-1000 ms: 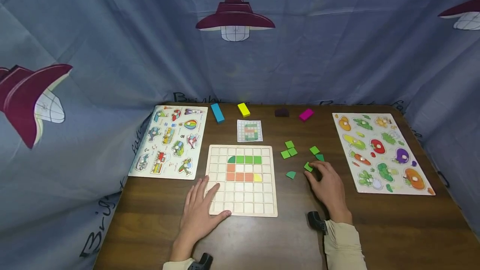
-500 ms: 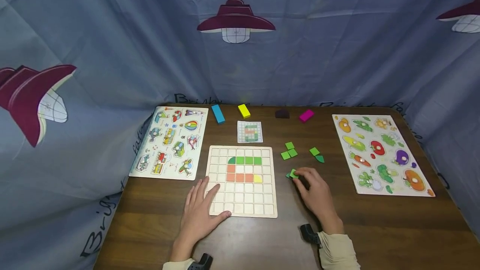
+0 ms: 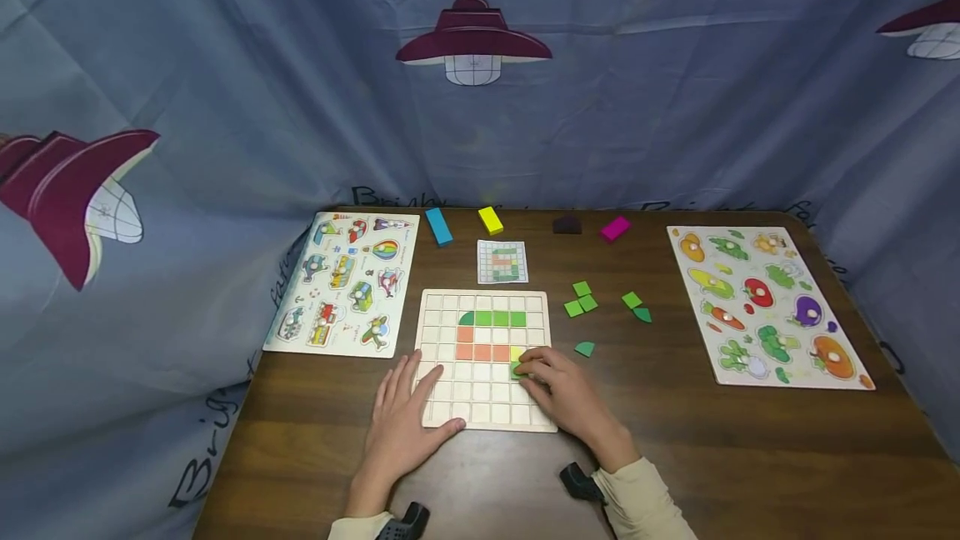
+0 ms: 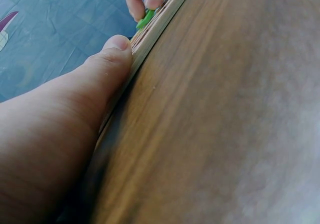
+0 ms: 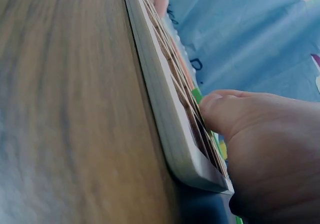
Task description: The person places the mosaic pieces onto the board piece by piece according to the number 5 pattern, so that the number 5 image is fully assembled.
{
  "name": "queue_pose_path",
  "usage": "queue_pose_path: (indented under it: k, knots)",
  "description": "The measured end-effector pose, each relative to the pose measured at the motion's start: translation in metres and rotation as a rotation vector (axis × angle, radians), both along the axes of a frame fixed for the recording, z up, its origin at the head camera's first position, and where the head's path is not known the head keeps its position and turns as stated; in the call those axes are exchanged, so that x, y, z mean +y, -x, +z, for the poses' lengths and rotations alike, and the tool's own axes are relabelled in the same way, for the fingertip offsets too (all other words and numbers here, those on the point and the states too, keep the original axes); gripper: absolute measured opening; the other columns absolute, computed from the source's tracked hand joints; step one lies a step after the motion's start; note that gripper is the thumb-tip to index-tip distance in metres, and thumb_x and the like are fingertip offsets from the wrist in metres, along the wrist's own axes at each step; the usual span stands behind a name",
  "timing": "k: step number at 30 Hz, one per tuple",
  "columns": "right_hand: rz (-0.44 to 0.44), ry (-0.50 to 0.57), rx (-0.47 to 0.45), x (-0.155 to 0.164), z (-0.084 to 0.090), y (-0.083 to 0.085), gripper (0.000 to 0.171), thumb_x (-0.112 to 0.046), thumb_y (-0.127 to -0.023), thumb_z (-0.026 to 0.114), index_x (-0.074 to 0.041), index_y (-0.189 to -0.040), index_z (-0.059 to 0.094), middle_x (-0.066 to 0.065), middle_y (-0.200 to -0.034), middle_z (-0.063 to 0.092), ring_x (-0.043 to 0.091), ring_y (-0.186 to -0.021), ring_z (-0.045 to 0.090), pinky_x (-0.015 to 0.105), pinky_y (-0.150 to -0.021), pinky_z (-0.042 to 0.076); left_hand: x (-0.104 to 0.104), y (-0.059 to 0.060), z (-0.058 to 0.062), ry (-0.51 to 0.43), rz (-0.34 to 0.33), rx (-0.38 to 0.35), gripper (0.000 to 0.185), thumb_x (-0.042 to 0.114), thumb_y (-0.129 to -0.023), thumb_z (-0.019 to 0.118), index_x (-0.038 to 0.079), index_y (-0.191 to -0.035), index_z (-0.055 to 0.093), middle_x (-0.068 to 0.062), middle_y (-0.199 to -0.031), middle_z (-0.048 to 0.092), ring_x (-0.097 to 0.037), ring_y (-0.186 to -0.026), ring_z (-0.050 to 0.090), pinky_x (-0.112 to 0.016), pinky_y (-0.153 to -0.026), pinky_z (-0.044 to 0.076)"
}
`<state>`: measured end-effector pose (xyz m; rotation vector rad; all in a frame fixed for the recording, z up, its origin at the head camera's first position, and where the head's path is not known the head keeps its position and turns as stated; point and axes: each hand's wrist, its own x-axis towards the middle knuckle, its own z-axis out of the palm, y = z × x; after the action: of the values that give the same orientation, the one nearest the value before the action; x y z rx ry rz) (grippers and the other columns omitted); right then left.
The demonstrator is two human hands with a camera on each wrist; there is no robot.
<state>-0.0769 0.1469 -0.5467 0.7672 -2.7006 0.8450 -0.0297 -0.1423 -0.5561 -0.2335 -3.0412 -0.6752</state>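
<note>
A wooden grid board [image 3: 480, 419] lies at the table's front centre, with a row of green tiles [image 3: 500, 318], a row of orange tiles [image 3: 482, 352] and a yellow tile in its cells. My right hand [image 3: 564, 394] pinches a small green tile [image 3: 517, 370] over the board's right side, just below the yellow tile; the tile [image 4: 145, 19] also shows in the left wrist view. My left hand [image 3: 403, 423] lies flat on the board's left front corner, thumb against its edge [image 4: 150, 31]. Loose green tiles [image 3: 582, 300] sit to the right of the board.
A pattern card [image 3: 502, 262] lies behind the board. Blue [image 3: 438, 226], yellow [image 3: 491, 220], dark purple [image 3: 566, 226] and pink [image 3: 614, 228] blocks line the far edge. A vehicle puzzle [image 3: 345, 282] lies left, a vegetable puzzle [image 3: 761, 302] right. A blue curtain surrounds the table.
My right hand picked a green tile from the loose pile on the right and carried it left onto the grid board. The left hand stayed in place.
</note>
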Motion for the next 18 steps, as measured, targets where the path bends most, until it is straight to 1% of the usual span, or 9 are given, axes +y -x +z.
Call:
queue_pose_path:
  k: [5, 10, 16, 18]
  knots:
    - [-0.003, -0.023, -0.019, -0.0022, 0.0004, -0.0014, 0.016, -0.015, -0.089, 0.080, -0.022, -0.103, 0.079, -0.005, -0.115, 0.067, 0.014, -0.107, 0.068, 0.033, -0.089, 0.060, -0.0002, -0.0014, -0.0009, 0.002, 0.005, 0.029, 0.091, 0.080, -0.077, 0.066, 0.029, -0.150, 0.050, -0.005, -0.169, 0.026, -0.033, -0.156, 0.022, -0.055, -0.125, 0.018]
    - [0.000, -0.029, -0.034, -0.0029, 0.0005, -0.0029, 0.016, -0.016, -0.089, 0.080, -0.024, -0.103, 0.079, -0.007, -0.115, 0.068, 0.013, -0.108, 0.068, 0.033, -0.091, 0.060, -0.0007, -0.0018, -0.0007, 0.003, 0.003, 0.027, 0.091, 0.081, -0.077, 0.065, 0.030, -0.150, 0.050, -0.005, -0.170, 0.025, -0.032, -0.157, 0.022, -0.054, -0.126, 0.018]
    - [-0.007, -0.035, -0.011, -0.0030, -0.0003, -0.0020, 0.016, -0.017, -0.088, 0.081, -0.024, -0.102, 0.081, -0.010, -0.110, 0.069, 0.009, -0.104, 0.066, 0.031, -0.091, 0.059, -0.0001, -0.0005, -0.0004, 0.005, 0.006, 0.031, 0.090, 0.080, -0.077, 0.066, 0.029, -0.150, 0.050, -0.006, -0.169, 0.026, -0.033, -0.156, 0.022, -0.056, -0.125, 0.019]
    - [-0.007, -0.037, -0.001, -0.0023, -0.0004, -0.0019, 0.016, -0.017, -0.088, 0.081, -0.023, -0.102, 0.082, -0.011, -0.109, 0.069, 0.008, -0.102, 0.066, 0.031, -0.089, 0.059, -0.0001, -0.0001, 0.0001, 0.006, 0.005, 0.015, 0.091, 0.080, -0.078, 0.065, 0.029, -0.151, 0.049, -0.005, -0.170, 0.025, -0.032, -0.157, 0.021, -0.055, -0.126, 0.018]
